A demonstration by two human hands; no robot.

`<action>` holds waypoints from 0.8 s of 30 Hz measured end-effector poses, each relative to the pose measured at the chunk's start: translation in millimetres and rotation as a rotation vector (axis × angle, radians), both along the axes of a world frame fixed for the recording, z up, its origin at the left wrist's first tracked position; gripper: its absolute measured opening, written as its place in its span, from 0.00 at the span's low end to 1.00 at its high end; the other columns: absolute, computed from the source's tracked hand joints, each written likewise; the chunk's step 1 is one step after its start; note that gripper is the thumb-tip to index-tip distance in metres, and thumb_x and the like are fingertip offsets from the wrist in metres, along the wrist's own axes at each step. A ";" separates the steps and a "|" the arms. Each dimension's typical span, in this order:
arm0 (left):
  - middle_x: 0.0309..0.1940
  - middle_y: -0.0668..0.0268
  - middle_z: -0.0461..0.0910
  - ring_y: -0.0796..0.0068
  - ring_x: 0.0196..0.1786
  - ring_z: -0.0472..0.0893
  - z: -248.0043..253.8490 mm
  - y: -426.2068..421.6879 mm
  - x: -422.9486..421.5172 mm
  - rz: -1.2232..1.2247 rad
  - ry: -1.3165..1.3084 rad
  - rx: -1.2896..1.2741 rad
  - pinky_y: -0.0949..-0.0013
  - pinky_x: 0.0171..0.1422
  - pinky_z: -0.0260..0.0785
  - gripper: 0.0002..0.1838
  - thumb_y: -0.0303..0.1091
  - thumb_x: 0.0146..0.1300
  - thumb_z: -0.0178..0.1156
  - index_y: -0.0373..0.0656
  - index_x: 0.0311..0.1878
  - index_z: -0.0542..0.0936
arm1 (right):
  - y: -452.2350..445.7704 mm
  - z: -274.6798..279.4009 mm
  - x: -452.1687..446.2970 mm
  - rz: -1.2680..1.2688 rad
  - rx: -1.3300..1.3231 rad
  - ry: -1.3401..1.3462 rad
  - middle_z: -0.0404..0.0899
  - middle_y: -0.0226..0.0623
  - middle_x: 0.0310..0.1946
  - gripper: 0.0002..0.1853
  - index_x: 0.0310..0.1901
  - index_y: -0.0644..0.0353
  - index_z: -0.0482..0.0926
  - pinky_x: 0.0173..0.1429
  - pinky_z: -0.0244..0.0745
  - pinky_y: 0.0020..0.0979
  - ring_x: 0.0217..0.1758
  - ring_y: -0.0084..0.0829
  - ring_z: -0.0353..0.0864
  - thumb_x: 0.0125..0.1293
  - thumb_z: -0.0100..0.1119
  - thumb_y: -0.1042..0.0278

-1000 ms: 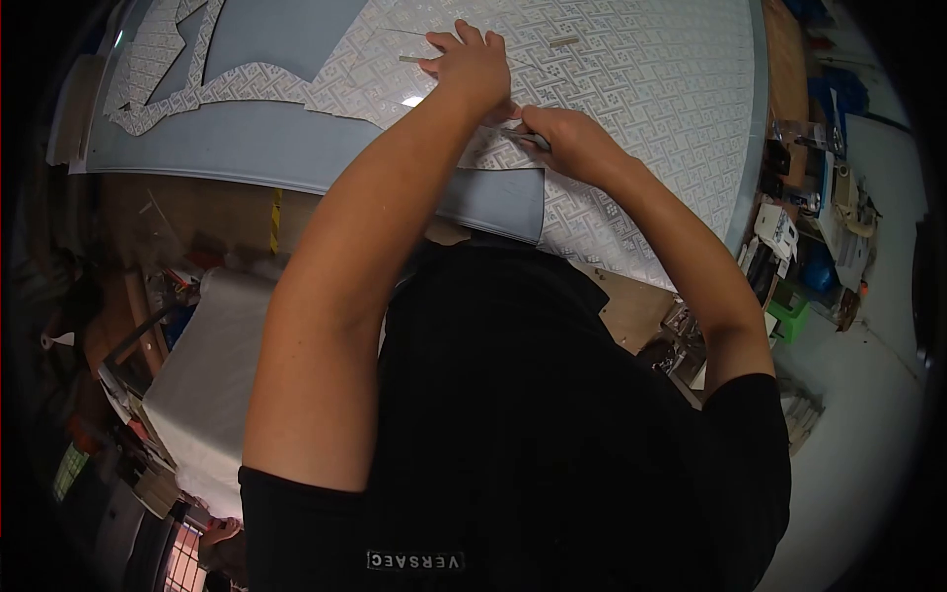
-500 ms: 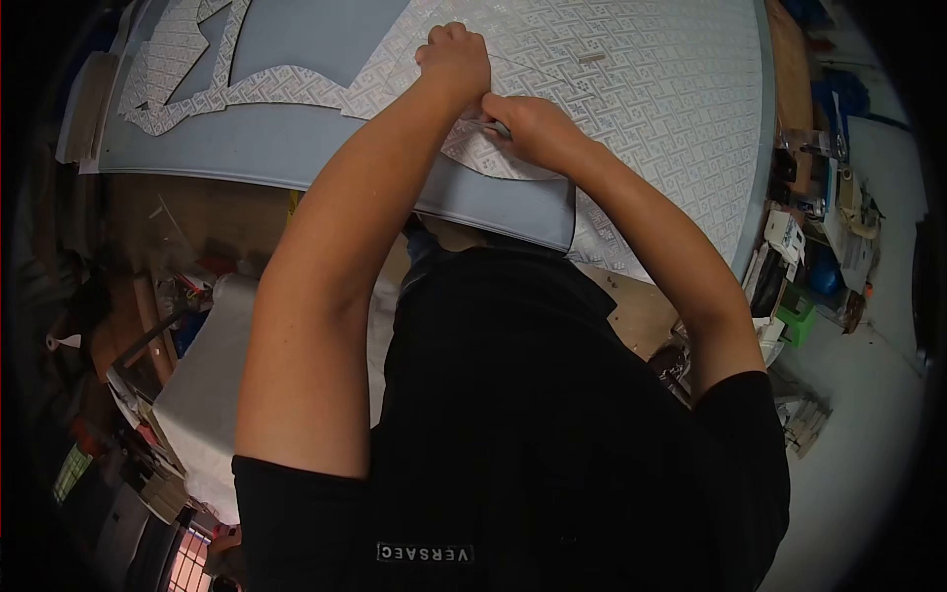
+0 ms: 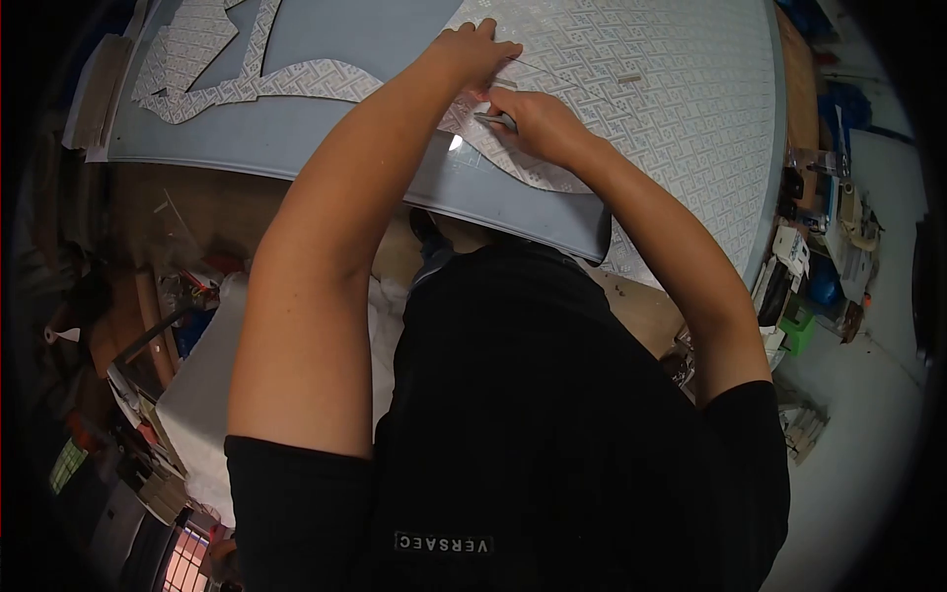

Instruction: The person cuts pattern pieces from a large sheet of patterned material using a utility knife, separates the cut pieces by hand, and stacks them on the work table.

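Note:
Patterned white-grey sheet material (image 3: pixel 691 109) lies over the blue-grey table top (image 3: pixel 335 30). My left hand (image 3: pixel 478 57) rests on the sheet with its fingers spread, a thin strip beside it. Just below and to the right, my right hand (image 3: pixel 538 126) is closed around a small grey cutting tool (image 3: pixel 496 120), its tip pointing left at the sheet's curved edge. The two hands are close together. To the left lies a narrow, curved piece of the same patterned material (image 3: pixel 316 79). A short tan strip (image 3: pixel 629 79) sits on the sheet to the right.
The table's front edge (image 3: pixel 513 226) runs close to my body. Beyond the table's right side are boxes, tools and a green plastic item (image 3: pixel 796 331) on the floor. Pale covered material (image 3: pixel 202 385) stands at the lower left, near assorted clutter.
The table and sheet have shifted right in view. My left hand's fingers have spread again after looking more curled. My right hand has moved left along the sheet's edge, still holding the tool.

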State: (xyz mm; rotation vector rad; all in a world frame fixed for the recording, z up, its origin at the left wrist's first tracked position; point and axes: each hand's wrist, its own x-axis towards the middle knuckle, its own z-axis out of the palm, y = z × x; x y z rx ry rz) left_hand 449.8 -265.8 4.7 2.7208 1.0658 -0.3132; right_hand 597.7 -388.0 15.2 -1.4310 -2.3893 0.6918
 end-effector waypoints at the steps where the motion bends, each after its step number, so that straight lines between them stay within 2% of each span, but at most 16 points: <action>1: 0.68 0.57 0.68 0.48 0.66 0.76 -1.2 1.7 -2.2 -0.029 -0.025 0.026 0.51 0.63 0.78 0.51 0.33 0.44 0.79 0.67 0.76 0.68 | 6.2 -2.7 -9.1 -0.010 -0.004 0.015 0.86 0.42 0.38 0.11 0.44 0.58 0.76 0.43 0.79 0.45 0.41 0.50 0.85 0.65 0.68 0.69; 2: 0.67 0.57 0.69 0.49 0.66 0.76 -3.0 2.7 -4.4 -0.057 -0.049 0.051 0.51 0.62 0.78 0.49 0.34 0.44 0.78 0.61 0.74 0.70 | 10.4 -4.7 -15.4 -0.019 -0.010 0.032 0.86 0.42 0.39 0.11 0.44 0.58 0.76 0.43 0.79 0.45 0.41 0.50 0.85 0.65 0.68 0.69; 3: 0.67 0.57 0.69 0.49 0.66 0.76 -10.4 4.9 -6.3 -0.053 -0.049 0.050 0.51 0.62 0.78 0.49 0.34 0.44 0.78 0.61 0.74 0.70 | 12.7 -7.1 -18.7 -0.015 -0.010 0.032 0.86 0.42 0.39 0.11 0.44 0.58 0.76 0.43 0.79 0.45 0.41 0.50 0.85 0.65 0.68 0.69; 5: 0.66 0.58 0.71 0.49 0.64 0.77 -24.3 9.8 -8.0 0.025 -0.065 0.145 0.50 0.59 0.78 0.43 0.36 0.43 0.78 0.49 0.67 0.74 | 17.0 -11.4 -23.8 -0.030 0.020 0.036 0.86 0.42 0.39 0.11 0.45 0.58 0.76 0.43 0.79 0.45 0.41 0.50 0.85 0.65 0.69 0.69; 6: 0.66 0.58 0.71 0.49 0.64 0.77 -23.9 9.1 -9.4 0.029 -0.068 0.145 0.50 0.59 0.78 0.43 0.36 0.43 0.78 0.49 0.67 0.74 | 16.4 -13.3 -24.0 -0.026 0.019 0.033 0.86 0.42 0.39 0.11 0.45 0.58 0.76 0.43 0.79 0.45 0.41 0.50 0.85 0.65 0.69 0.69; 8: 0.61 0.61 0.76 0.56 0.65 0.78 -22.4 7.8 -11.1 0.046 -0.097 0.185 0.52 0.62 0.75 0.39 0.43 0.40 0.81 0.45 0.59 0.80 | 15.5 -14.2 -18.2 0.000 0.048 0.125 0.86 0.42 0.39 0.12 0.45 0.58 0.76 0.43 0.79 0.44 0.41 0.50 0.85 0.66 0.69 0.67; 12: 0.63 0.65 0.75 0.57 0.64 0.79 -2.0 8.6 -13.9 0.072 -0.033 0.080 0.52 0.62 0.75 0.40 0.42 0.42 0.81 0.47 0.62 0.78 | 19.1 1.5 -13.6 -0.034 -0.042 0.131 0.86 0.42 0.38 0.12 0.45 0.58 0.76 0.43 0.79 0.43 0.41 0.50 0.85 0.67 0.69 0.66; 15: 0.65 0.71 0.74 0.58 0.62 0.81 2.7 16.2 -15.6 0.041 0.024 -0.035 0.50 0.62 0.74 0.41 0.39 0.42 0.81 0.50 0.64 0.77 | 21.0 9.2 -12.6 -0.029 -0.080 0.039 0.86 0.43 0.37 0.12 0.44 0.58 0.76 0.43 0.79 0.43 0.39 0.50 0.86 0.68 0.69 0.65; 17: 0.73 0.74 0.68 0.55 0.62 0.83 -5.4 26.1 -18.9 -0.025 0.072 0.005 0.50 0.59 0.79 0.49 0.38 0.35 0.84 0.57 0.67 0.72 | 24.5 11.9 -14.5 0.000 -0.095 0.010 0.86 0.43 0.36 0.11 0.44 0.58 0.76 0.42 0.78 0.44 0.38 0.50 0.86 0.68 0.69 0.65; 24: 0.75 0.74 0.66 0.55 0.62 0.83 -6.5 26.0 -21.4 -0.018 0.049 -0.020 0.50 0.59 0.80 0.53 0.37 0.34 0.85 0.59 0.69 0.70 | 29.6 19.9 -22.6 0.036 -0.059 -0.071 0.86 0.45 0.35 0.11 0.45 0.59 0.76 0.42 0.78 0.45 0.38 0.50 0.85 0.67 0.68 0.67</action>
